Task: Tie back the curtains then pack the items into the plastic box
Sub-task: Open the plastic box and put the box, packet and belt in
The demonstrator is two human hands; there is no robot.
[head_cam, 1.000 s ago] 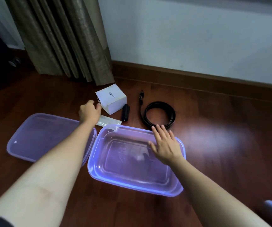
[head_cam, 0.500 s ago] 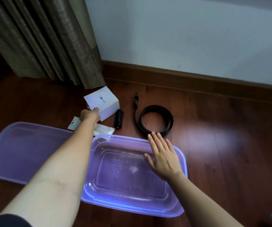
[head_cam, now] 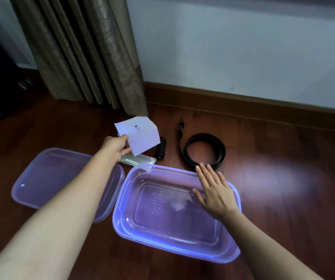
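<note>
A clear purple plastic box (head_cam: 162, 245) sits open on the wood floor in front of me, with nothing inside. My right hand (head_cam: 215, 190) lies flat with straight fingers over its far right rim. My left hand (head_cam: 116, 147) grips the near left corner of a small white carton (head_cam: 140, 136), which is tilted and lifted off the floor. Under it lies a clear plastic sachet (head_cam: 137, 159). A small black cylinder (head_cam: 161, 150) and a coiled black belt (head_cam: 205, 150) lie on the floor behind the box. The beige curtain (head_cam: 94, 57) hangs at the back left.
The box's lid (head_cam: 47, 182) lies flat on the floor to the left of the box, partly under my left forearm. A wooden skirting board (head_cam: 263, 106) runs along the pale wall. Dark furniture stands at the far left.
My left hand has closed on the white carton and tipped it up off the floor. My right hand has stayed on the box rim. The camera has shifted a little.
</note>
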